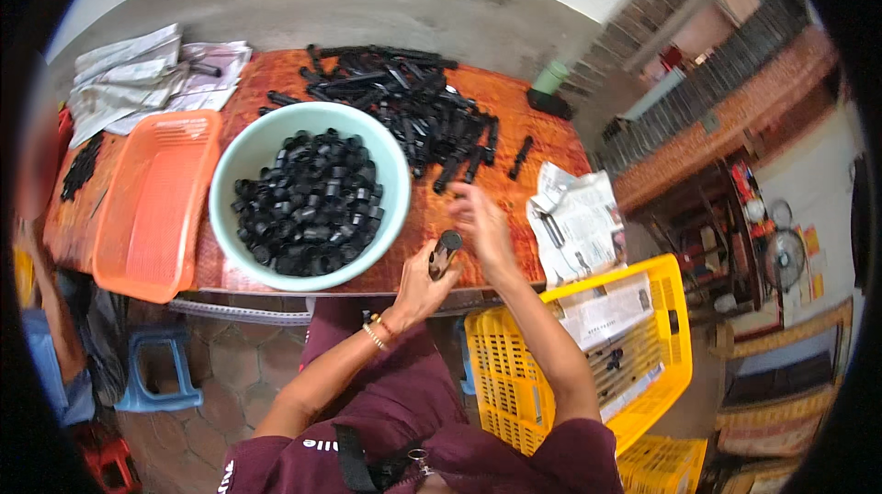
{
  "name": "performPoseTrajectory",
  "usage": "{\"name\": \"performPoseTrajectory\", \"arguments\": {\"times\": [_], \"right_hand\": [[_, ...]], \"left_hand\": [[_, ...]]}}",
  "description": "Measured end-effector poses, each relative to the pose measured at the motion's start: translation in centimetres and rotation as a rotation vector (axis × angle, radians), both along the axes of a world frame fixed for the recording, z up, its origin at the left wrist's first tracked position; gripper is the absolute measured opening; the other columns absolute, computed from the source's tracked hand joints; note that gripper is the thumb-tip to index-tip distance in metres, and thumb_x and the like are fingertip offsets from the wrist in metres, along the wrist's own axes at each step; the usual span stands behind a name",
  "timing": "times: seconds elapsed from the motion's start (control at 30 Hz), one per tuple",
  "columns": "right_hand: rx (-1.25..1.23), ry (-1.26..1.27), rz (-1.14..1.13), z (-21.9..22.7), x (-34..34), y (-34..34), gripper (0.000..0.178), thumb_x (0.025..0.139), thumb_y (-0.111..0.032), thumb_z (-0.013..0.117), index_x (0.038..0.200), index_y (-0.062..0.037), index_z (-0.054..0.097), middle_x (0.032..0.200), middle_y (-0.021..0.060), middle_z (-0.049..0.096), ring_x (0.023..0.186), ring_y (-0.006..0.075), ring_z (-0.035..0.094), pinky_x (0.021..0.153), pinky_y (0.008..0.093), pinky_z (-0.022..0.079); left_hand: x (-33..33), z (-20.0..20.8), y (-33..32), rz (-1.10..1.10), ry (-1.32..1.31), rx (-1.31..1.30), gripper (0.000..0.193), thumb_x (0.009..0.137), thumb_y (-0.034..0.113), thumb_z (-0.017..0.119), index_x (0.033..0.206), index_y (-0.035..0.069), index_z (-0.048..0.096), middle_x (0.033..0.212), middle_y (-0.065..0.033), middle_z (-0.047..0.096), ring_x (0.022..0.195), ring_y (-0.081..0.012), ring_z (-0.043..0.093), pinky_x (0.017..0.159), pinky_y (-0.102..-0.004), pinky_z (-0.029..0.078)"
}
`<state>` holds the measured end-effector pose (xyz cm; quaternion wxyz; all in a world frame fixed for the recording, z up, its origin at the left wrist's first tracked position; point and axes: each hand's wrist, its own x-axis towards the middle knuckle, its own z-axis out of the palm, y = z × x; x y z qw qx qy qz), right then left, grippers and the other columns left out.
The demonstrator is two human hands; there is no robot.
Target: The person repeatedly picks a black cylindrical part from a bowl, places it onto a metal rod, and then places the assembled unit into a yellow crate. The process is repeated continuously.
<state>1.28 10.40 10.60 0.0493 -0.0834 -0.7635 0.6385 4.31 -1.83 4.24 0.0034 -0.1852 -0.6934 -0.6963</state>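
My left hand (423, 287), with beaded bracelets at the wrist, is closed around a short black tube (447, 246) at the table's front edge. One end of the tube points up out of the grip. Just beyond it, my right hand (487, 226) is raised with its fingers apart and nothing visible in them; it is slightly blurred. To the left stands a pale green basin (220, 195) filled with short black caps (312, 204). A heap of longer black tubes (404, 94) lies behind my hands, and a single loose tube (521, 157) rests to its right.
An orange plastic basket (147, 227) is left of the basin. Newspapers lie at the back left (129, 80) and on the right corner (579, 227). Below that corner, a yellow crate (514, 384) holds paper and small black pieces. Another person's arm (55, 310) shows at far left, near a blue stool (161, 370).
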Motion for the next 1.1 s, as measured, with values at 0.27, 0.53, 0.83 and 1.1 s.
{"name": "performPoseTrajectory", "arguments": {"times": [0.27, 0.53, 0.83, 1.1], "right_hand": [[0.464, 0.090, -0.144, -3.7, 7.8, 9.2, 0.025, 0.091, -0.014, 0.052, 0.109, 0.0013, 0.060, 0.094, 0.0072, 0.064, 0.088, 0.0134, 0.058, 0.077, 0.0274, 0.046], [0.431, 0.138, -0.422, -2.6, 14.3, 15.1, 0.025, 0.088, -0.007, 0.053, 0.110, 0.0022, 0.061, 0.093, 0.0078, 0.063, 0.085, 0.0141, 0.056, 0.078, 0.0282, 0.045], [0.655, -0.102, -0.820, -2.1, 23.1, 27.9, 0.023, 0.087, -0.020, 0.060, 0.098, -0.0005, 0.067, 0.083, 0.0124, 0.068, 0.078, 0.0211, 0.063, 0.072, 0.0323, 0.048], [0.627, -0.544, -0.519, -7.5, 32.3, 30.2, 0.028, 0.082, -0.027, 0.063, 0.083, 0.0005, 0.067, 0.059, 0.0051, 0.059, 0.054, 0.0133, 0.059, 0.051, 0.0295, 0.047]], "left_hand": [[-0.4, 11.0, -21.5, 0.150, -0.104, 0.085, 0.039, 0.084, 0.015, 0.054, 0.119, 0.004, 0.041, 0.089, -0.0073, 0.053, 0.079, -0.0135, 0.053, 0.070, -0.0281, 0.045], [-14.2, -1.5, -48.0, 0.617, -0.133, -0.642, 0.045, 0.084, 0.017, 0.060, 0.123, -0.002, 0.048, 0.085, -0.0049, 0.054, 0.067, -0.0126, 0.051, 0.057, -0.0276, 0.044], [-20.1, -9.0, -53.8, 0.474, -0.495, -0.947, 0.029, 0.086, 0.034, 0.052, 0.094, 0.006, 0.048, 0.061, -0.0006, 0.045, 0.042, -0.0125, 0.040, 0.037, -0.0299, 0.037], [-19.1, -9.6, -51.5, 0.444, -0.347, -0.858, 0.032, 0.088, 0.033, 0.048, 0.108, 0.007, 0.051, 0.086, -0.0024, 0.051, 0.064, -0.0117, 0.046, 0.049, -0.0269, 0.039]]}}
